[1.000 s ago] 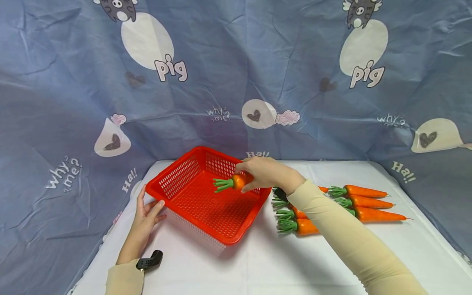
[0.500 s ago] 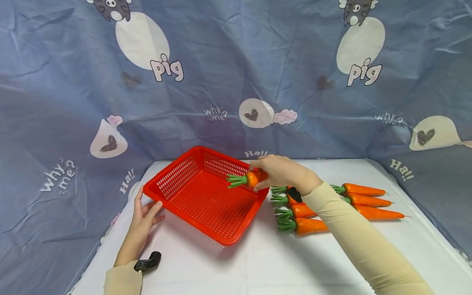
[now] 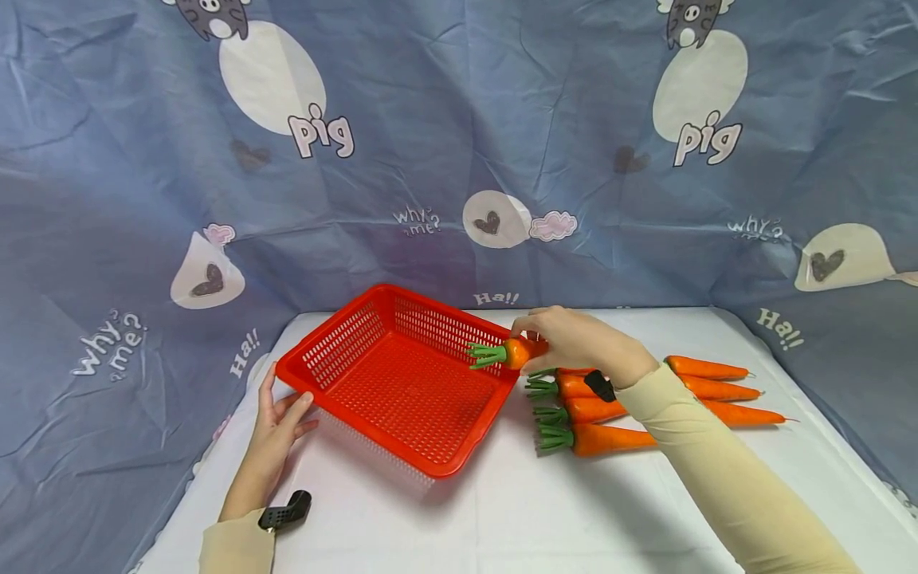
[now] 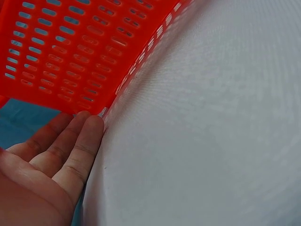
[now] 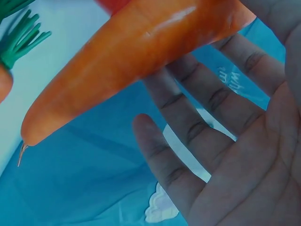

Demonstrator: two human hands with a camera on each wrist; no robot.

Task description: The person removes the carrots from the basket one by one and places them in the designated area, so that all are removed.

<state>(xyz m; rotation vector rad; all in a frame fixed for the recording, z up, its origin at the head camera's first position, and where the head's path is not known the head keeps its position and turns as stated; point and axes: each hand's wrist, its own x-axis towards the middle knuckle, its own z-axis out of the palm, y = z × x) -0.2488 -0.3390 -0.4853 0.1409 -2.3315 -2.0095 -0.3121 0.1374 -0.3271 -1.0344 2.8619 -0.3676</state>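
My right hand (image 3: 581, 343) pinches a carrot (image 3: 518, 351) near its green stem end, over the right rim of a red plastic basket (image 3: 423, 465). In the right wrist view the carrot (image 5: 108, 66) slants down to its thin root tip, its leafy end hidden; my other fingers spread out beneath it. At the basket's left corner my left hand (image 3: 276, 430) holds on, thumb at the near rim and fingers along the other side. Straight fingertips meet the basket's (image 4: 84, 61) lower corner in the left wrist view. Only bare mesh floor shows inside the basket.
Several carrots (image 3: 610, 440) lie in a row right of the basket, green tops facing left. More carrots (image 3: 742, 414) lie farther right, partly behind my right forearm. A white cloth (image 3: 502, 518) covers the table, and a blue patterned curtain (image 3: 402, 159) stands behind it.
My right hand has moved right with the carrot, from above the basket's middle to its right rim. More of the carrot row now shows. The left hand keeps its place at the corner.
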